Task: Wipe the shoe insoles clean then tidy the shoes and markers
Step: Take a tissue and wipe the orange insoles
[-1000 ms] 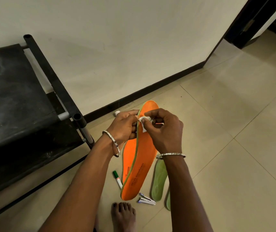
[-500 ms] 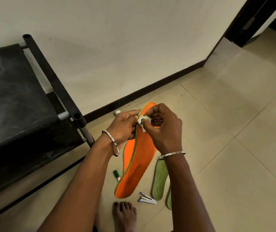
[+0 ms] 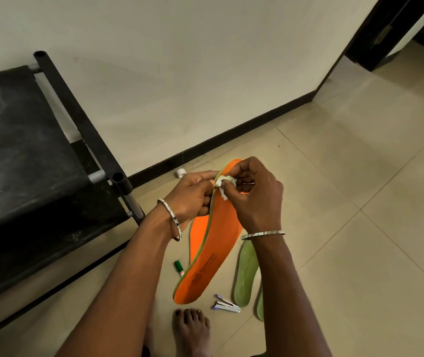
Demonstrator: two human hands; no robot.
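Pinches a white wad (image 3: 222, 185) in the curled fingertips of the right hand (image 3: 257, 199), pressed against the green-rimmed edge of an orange insole (image 3: 218, 243) near its toe. Grips that same edge from the other side with the left hand (image 3: 192, 194), with curled thumb and fingers, touching the wad. Holds the insole tilted between both hands, toe up and away, heel down toward the body, printed orange face toward the camera; hard to tell whether the heel touches the floor (image 3: 360, 240). On each wrist, a thin bangle (image 3: 173, 220).

Under the held insole, flat on the pale tiles, a second insole (image 3: 196, 233), also orange, mostly hidden. Just left of the heel, a green marker (image 3: 179, 267), partly covered. To the right, two green insoles (image 3: 245, 274) side by side, partly behind the right forearm. Between them and the heel, a small stapler (image 3: 227, 306). At the bottom edge, a bare foot (image 3: 191, 328).

Farther out, a small white cap (image 3: 180, 173) beside the dark skirting (image 3: 231, 136). On the left, a black rack (image 3: 25, 150) against the pale wall (image 3: 205, 60).
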